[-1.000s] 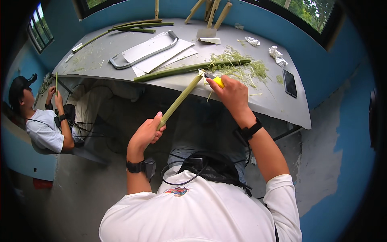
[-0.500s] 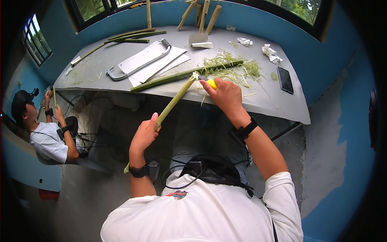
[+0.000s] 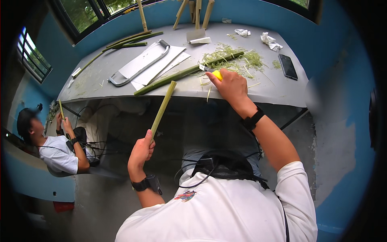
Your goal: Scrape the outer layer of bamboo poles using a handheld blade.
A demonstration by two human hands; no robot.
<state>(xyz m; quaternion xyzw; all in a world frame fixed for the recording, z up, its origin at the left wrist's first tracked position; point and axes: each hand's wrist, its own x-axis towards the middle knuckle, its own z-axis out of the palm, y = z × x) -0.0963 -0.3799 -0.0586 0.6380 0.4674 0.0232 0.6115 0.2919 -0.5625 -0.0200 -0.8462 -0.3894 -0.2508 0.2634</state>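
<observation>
My left hand [image 3: 142, 150] is wrapped round the lower part of a pale green bamboo stick [image 3: 163, 109], which slants up in front of the table edge. In my right hand [image 3: 233, 88], closed over the table's near edge, is a yellow-handled knife [image 3: 217, 75]. Its short metal blade points left and lies over a longer dark green bamboo pole [image 3: 171, 78] on the table. The stick's cut upper end and the knife are apart. Thin green shavings [image 3: 252, 59] are heaped round the pole's far end.
On the grey table [image 3: 264, 89] lie a bow saw [image 3: 139, 67] on white sheets [image 3: 174, 56], a phone [image 3: 288, 66], crumpled tissues [image 3: 271, 41] and more bamboo poles [image 3: 127, 40] at the back left. A seated co-worker [image 3: 60, 151] holds a stick on the left.
The bamboo stick has come away from the knife, its upper end now lower and to the left. My right hand still holds the knife, slightly farther right. The view has shifted a little.
</observation>
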